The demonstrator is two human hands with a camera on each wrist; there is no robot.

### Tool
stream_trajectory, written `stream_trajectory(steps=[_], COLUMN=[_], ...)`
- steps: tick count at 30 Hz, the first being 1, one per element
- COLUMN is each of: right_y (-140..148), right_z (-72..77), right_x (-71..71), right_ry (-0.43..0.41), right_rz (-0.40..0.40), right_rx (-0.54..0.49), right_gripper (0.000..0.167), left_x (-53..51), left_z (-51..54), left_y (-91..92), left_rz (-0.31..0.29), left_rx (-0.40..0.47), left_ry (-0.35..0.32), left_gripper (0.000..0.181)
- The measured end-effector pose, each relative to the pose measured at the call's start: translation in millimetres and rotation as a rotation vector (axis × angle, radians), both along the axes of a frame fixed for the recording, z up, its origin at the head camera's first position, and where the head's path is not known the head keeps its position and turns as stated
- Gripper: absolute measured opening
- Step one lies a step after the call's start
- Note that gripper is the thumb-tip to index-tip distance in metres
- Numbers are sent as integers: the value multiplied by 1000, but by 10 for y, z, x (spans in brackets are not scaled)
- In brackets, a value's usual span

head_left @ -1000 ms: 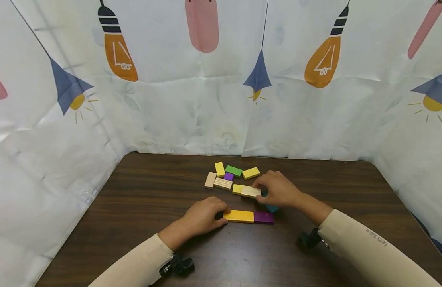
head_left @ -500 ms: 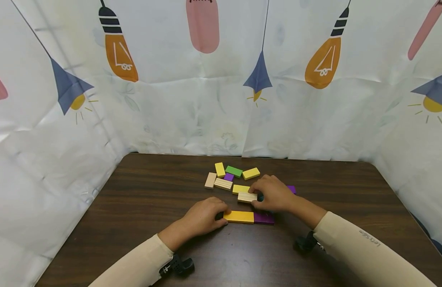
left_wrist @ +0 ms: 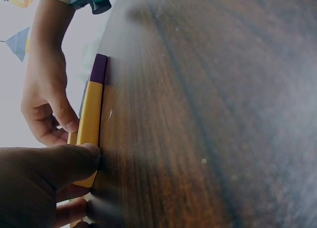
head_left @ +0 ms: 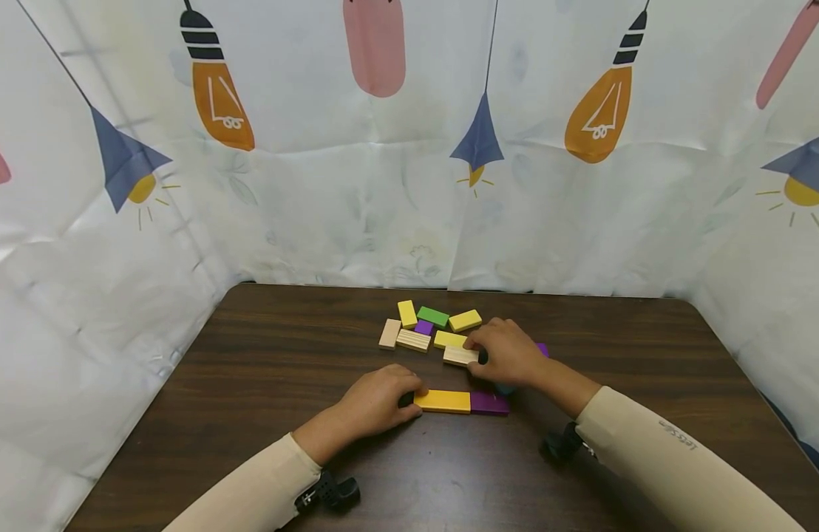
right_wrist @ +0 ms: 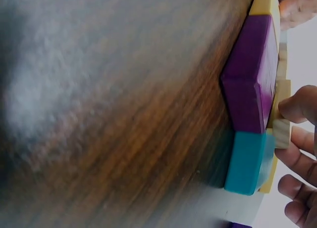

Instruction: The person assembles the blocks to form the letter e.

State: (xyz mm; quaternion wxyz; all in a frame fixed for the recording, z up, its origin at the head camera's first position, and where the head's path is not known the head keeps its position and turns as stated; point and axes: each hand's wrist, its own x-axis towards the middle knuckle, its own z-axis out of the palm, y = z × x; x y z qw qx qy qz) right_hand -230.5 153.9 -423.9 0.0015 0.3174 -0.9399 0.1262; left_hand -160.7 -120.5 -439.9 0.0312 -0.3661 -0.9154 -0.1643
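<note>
Right-hand fingers (right_wrist: 299,163) pinch a pale, streaked, probably wooden block (head_left: 459,356).

Golden-yellow block (head_left: 443,401), pale wood-grained block (head_left: 460,356)

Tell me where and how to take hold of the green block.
I'd pinch the green block by its long sides, right of its middle, coming from above. It lies flat, with open table beyond its far side. The purple block crowds its near side at the left, and yellow blocks flank both ends.
</note>
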Motion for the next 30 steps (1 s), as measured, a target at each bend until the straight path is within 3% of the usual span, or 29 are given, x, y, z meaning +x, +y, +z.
stream_trajectory(steps=[19, 30], right_y=[30, 102], right_z=[-12, 59], right_x=[-21, 57], right_ry=[-52, -60], right_rz=[-35, -71], right_rx=[3, 38], right_gripper=[25, 39], left_x=[10, 3], left_z=[-6, -3], left_y=[-6, 0], left_rz=[-3, -6], left_rx=[6, 6], left_ry=[13, 9], left_gripper=[19, 18])
